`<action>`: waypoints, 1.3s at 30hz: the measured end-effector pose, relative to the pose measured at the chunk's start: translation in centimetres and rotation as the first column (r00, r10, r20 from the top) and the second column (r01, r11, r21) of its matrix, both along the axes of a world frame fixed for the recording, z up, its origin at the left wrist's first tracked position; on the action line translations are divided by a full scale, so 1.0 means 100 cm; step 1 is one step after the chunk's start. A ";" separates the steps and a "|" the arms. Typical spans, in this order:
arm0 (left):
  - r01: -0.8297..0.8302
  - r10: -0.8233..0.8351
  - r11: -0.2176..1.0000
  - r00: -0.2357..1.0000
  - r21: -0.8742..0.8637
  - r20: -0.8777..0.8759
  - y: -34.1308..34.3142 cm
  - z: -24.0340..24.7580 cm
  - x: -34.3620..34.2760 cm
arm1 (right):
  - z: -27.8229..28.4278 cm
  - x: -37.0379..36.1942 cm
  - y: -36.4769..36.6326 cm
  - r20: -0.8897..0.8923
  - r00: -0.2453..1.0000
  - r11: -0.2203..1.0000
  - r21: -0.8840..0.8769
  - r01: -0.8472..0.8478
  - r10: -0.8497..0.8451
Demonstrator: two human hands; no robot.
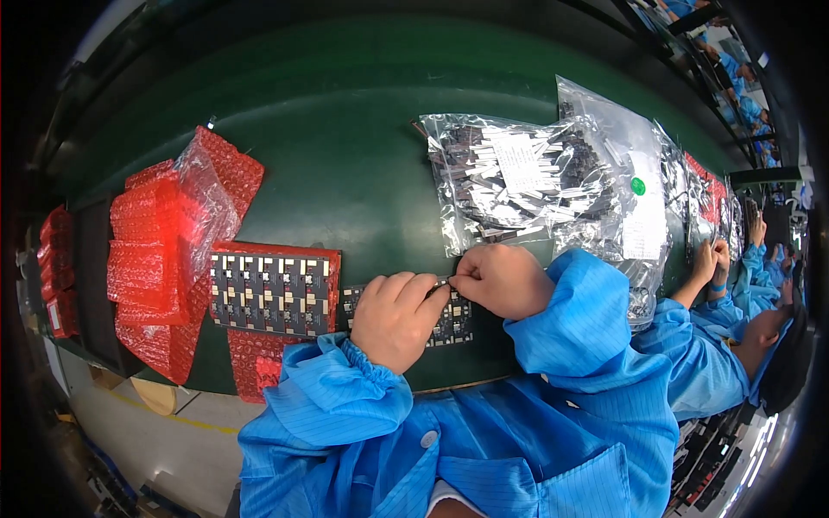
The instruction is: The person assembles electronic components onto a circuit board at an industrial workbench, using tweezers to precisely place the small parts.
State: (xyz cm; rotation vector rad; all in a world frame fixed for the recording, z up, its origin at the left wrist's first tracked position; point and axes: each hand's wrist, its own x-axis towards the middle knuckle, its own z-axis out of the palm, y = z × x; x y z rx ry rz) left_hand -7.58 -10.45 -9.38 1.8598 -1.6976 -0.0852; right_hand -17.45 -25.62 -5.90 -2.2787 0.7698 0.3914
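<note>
A dark circuit board panel (451, 328) lies on the green table in front of me, partly covered by my hands. My left hand (397, 318) is closed over it, fingers bent at its far edge and thumb stretched toward the right hand. Close beside it, my right hand (503, 281) pinches at the panel's far edge. What sits between its fingertips is too small and hidden to name. Just left of my hands, another panel of dark boards (275, 292) with pale metal parts rests on red bubble wrap.
Red bubble-wrap bags (148, 250) are heaped at the left. To the right lie clear plastic bags (509, 177) full of dark and silvery strip parts, one with a green round sticker (638, 186). A co-worker in blue (704, 345) sits close on my right along the green table (345, 129).
</note>
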 end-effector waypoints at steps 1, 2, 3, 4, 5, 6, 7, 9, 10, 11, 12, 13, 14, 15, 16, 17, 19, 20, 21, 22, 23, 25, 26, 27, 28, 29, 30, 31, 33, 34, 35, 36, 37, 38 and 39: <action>0.001 -0.001 1.000 1.000 -0.003 -0.004 0.000 0.000 0.000 | 0.000 0.000 0.000 0.000 1.000 1.000 0.000 0.000 0.000; 0.001 -0.001 1.000 1.000 -0.003 -0.004 0.000 -0.001 0.000 | 0.001 0.000 0.000 -0.004 1.000 1.000 0.007 0.007 -0.007; 0.001 -0.001 1.000 1.000 -0.004 -0.001 0.000 -0.001 0.000 | 0.001 0.001 0.000 -0.008 1.000 1.000 0.014 0.013 -0.013; 0.000 0.000 1.000 1.000 -0.004 0.002 0.000 -0.001 0.000 | 0.002 0.001 0.000 -0.008 1.000 1.000 0.014 0.013 -0.013; 0.000 0.000 1.000 1.000 -0.005 0.003 0.000 -0.001 0.000 | 0.002 0.001 0.000 -0.014 1.000 1.000 0.015 0.011 -0.010; -0.001 0.001 1.000 1.000 -0.002 0.004 0.000 -0.001 0.000 | 0.002 0.001 0.000 -0.021 1.000 1.000 0.016 0.009 -0.008; -0.002 0.002 1.000 1.000 0.000 0.006 0.000 -0.001 0.000 | 0.002 0.001 0.000 -0.020 1.000 1.000 0.015 0.009 -0.008; -0.005 0.005 1.000 1.000 0.001 0.008 0.000 -0.002 -0.001 | 0.001 0.001 0.000 -0.018 1.000 1.000 0.022 0.011 -0.010; -0.008 0.008 1.000 1.000 0.003 0.011 0.000 -0.002 -0.001 | 0.001 0.001 0.000 -0.018 1.000 1.000 0.021 0.011 -0.011; -0.007 0.007 1.000 1.000 0.002 0.010 0.000 -0.002 -0.001 | 0.002 0.001 0.000 -0.025 1.000 1.000 0.025 0.015 -0.015; -0.009 0.008 1.000 1.000 0.002 0.011 0.000 -0.002 -0.001 | 0.002 0.001 0.000 -0.032 0.999 0.999 0.030 0.020 -0.019; -0.010 0.010 1.000 1.000 0.001 0.011 0.000 -0.002 -0.001 | 0.003 0.001 0.000 -0.033 0.999 0.999 0.030 0.020 -0.019; -0.009 0.009 1.000 1.000 0.001 0.010 0.000 -0.001 -0.001 | 0.003 0.002 0.000 -0.043 0.999 1.000 0.024 0.017 -0.016; -0.012 0.012 1.000 1.000 0.004 0.010 0.000 -0.001 -0.001 | 0.003 0.002 0.000 -0.052 0.999 1.000 0.019 0.014 -0.013; -0.015 0.015 1.000 1.000 0.006 0.010 0.000 -0.001 -0.001 | 0.002 0.002 0.000 -0.053 0.998 1.000 0.020 0.014 -0.013; -0.015 0.015 1.000 1.000 0.007 0.009 0.000 -0.001 -0.001 | 0.001 0.002 0.000 -0.051 0.999 1.000 0.014 0.008 -0.007; -0.018 0.018 1.000 1.000 0.010 0.004 -0.001 0.000 -0.001 | 0.000 0.002 0.000 -0.052 0.999 1.000 0.008 0.003 -0.002; -0.017 0.017 1.000 1.000 0.012 0.002 -0.002 0.000 -0.001 | 0.000 0.003 -0.001 -0.053 0.999 1.000 0.000 0.000 0.000; -0.019 0.019 1.000 1.000 0.014 -0.004 -0.002 0.000 -0.001 | 0.001 0.003 0.000 -0.055 0.998 1.000 -0.007 -0.002 0.002; -0.021 0.021 1.000 1.000 0.015 -0.010 -0.002 0.001 -0.001 | 0.003 0.004 0.000 -0.058 0.998 1.000 -0.006 0.000 0.000; -0.018 0.019 1.000 1.000 0.016 -0.013 -0.003 0.001 -0.001 | 0.005 0.005 0.000 -0.074 0.997 1.000 -0.009 0.000 -0.001; -0.012 0.011 0.999 1.000 0.032 0.017 -0.002 0.000 -0.001 | 0.004 0.006 -0.001 -0.093 0.996 1.000 -0.006 0.002 -0.002; -0.010 0.009 0.999 1.000 0.035 0.015 -0.002 0.000 -0.003 | 0.002 0.005 -0.001 -0.102 0.995 1.000 0.002 -0.006 0.006; -0.017 0.018 0.999 1.000 0.037 -0.007 -0.002 0.000 -0.002 | 0.002 0.007 -0.002 -0.104 0.994 1.000 0.004 -0.016 0.017; -0.025 0.026 0.999 0.999 0.039 -0.029 -0.003 0.000 -0.001 | 0.001 0.008 -0.002 -0.099 0.995 1.000 0.001 -0.018 0.018; -0.028 0.029 0.999 0.999 0.036 -0.023 -0.003 0.000 0.000 | 0.001 0.007 -0.001 -0.079 0.997 1.000 -0.012 -0.014 0.013; -0.027 0.028 0.999 0.999 0.023 -0.024 -0.002 0.000 -0.001 | 0.000 0.005 0.001 -0.062 0.998 1.000 -0.023 -0.010 0.008; -0.028 0.028 1.000 0.999 0.011 -0.024 -0.001 -0.001 -0.002 | -0.001 0.003 0.001 -0.059 0.998 1.000 -0.026 -0.012 0.011; -0.025 0.025 1.000 0.999 0.003 -0.021 0.000 -0.001 -0.002 | -0.003 0.000 0.000 0.025 0.999 0.999 -0.021 -0.026 0.026; -0.019 0.019 1.000 1.000 -0.001 -0.020 0.000 -0.001 -0.002 | -0.002 -0.001 0.000 0.032 0.999 0.999 -0.025 -0.029 0.030; -0.022 0.022 1.000 1.000 -0.004 -0.013 0.000 -0.002 -0.002 | -0.001 -0.001 0.000 0.020 1.000 0.999 -0.028 -0.023 0.024; -0.020 0.020 1.000 1.000 -0.009 -0.012 0.000 -0.004 -0.003 | 0.000 -0.002 0.001 0.008 1.000 0.999 -0.032 -0.014 0.014; -0.018 0.018 1.000 1.000 -0.013 -0.012 -0.001 -0.005 -0.003 | 0.001 -0.003 0.002 0.015 1.000 0.999 -0.037 -0.012 0.013; -0.015 0.015 1.000 1.000 -0.019 -0.005 -0.001 -0.005 -0.003 | 0.002 -0.004 0.003 0.015 1.000 0.999 -0.049 -0.023 0.023; -0.018 0.018 1.000 1.000 -0.010 -0.003 0.000 -0.003 -0.003 | 0.005 -0.005 0.005 0.017 0.999 0.998 -0.058 -0.037 0.038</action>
